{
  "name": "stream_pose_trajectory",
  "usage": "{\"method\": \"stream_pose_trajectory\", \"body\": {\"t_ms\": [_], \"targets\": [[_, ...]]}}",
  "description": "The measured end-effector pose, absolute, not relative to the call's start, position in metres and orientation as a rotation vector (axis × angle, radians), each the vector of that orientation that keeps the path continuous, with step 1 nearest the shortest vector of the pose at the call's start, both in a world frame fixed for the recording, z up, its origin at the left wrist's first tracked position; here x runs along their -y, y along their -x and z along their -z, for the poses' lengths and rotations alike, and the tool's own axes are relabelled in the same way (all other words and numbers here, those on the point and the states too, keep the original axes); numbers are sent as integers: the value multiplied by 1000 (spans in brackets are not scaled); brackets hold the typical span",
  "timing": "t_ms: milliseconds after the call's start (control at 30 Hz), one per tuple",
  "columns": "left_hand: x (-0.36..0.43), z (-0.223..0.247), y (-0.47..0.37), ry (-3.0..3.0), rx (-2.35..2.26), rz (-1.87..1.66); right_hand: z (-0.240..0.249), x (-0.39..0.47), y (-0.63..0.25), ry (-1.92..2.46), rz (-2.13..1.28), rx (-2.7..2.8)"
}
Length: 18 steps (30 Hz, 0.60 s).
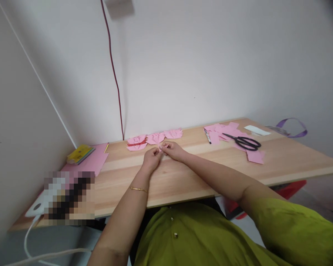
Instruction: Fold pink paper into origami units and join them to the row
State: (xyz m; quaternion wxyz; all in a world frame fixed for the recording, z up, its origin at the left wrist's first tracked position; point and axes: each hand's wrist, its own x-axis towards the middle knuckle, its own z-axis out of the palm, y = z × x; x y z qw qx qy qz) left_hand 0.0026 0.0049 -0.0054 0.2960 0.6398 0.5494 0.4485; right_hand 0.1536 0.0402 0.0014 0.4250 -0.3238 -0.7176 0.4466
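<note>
Small pink paper piece (161, 149): pinched between the fingertips of both hands, held just above the wooden table (199, 173), near the table's middle and just near of a row of folded pink pieces (154, 139). It is too small to make out its fold state.

Left hand (152, 158): fingers curled closed, tips pinching the piece's left edge. Right hand (174, 150): fingers likewise closed on its right edge; the two hands touch at the fingertips.

Judgement: a fine fold or crease is in hand. Done well, it needs edges aligned before pressing, a firm pinch along the crease, and wrists steadied low over the table.

Surroundings: loose pink paper sheets (255, 156) and black scissors (245, 142) at far right, a pen (207, 136) beside them; a yellow pad (80, 153) on pink sheets at far left.
</note>
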Motion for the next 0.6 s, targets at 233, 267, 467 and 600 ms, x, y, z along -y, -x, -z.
{"method": "stream_pose_trajectory", "body": {"t_ms": [233, 267, 467, 600], "targets": [[-3, 2, -3, -1738, -1481, -1176, -7, -37, -156, 824, -1083, 1803], [-3, 2, -3, -1738, -1483, -1177, -8, -37, -157, 821, -1084, 1803], [-5, 5, -2, -1745, -1478, -1178, -7, -37, -155, 798, -1109, 1798], [-5, 4, -3, -1752, -1471, -1175, -6, -39, -154, 792, -1115, 1789]]}}
